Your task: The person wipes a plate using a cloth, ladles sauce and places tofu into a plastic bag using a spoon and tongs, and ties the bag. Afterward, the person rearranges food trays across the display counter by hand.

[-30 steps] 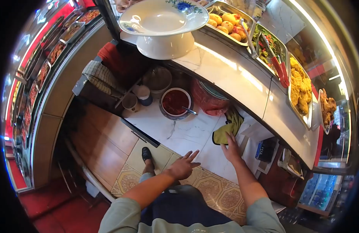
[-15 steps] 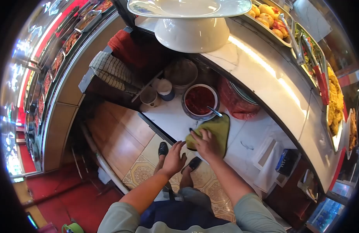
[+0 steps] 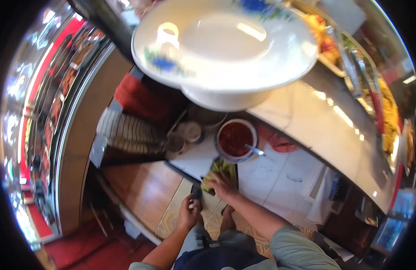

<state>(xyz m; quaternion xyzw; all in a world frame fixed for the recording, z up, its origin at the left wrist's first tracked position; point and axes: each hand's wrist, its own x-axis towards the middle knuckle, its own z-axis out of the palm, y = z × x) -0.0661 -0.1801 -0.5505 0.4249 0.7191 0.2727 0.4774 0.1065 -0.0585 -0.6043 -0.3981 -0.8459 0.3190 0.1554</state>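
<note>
My right hand (image 3: 222, 186) is closed on a bunched yellow-green cloth (image 3: 224, 167) at the front edge of the white tiled lower shelf. My left hand (image 3: 188, 213) hangs lower and to the left, over the floor. Its fingers are loosely curled and a little apart, and I see nothing held in them. Just beyond the cloth stands a bowl of dark red sauce (image 3: 235, 138) with a metal spoon handle (image 3: 255, 150) sticking out to the right.
A flowered white plate (image 3: 217, 67) on a white stand overhangs the shelf. Cups (image 3: 189, 131) sit left of the sauce. A red towel (image 3: 145, 101) and a striped cloth (image 3: 127, 132) hang at left. Food trays (image 3: 388, 126) line the right counter (image 3: 325, 117).
The cloth, spread flat before, is bunched under my right hand and pulled left and nearer. My left hand has drawn back toward me and curled. The view has tilted.
</note>
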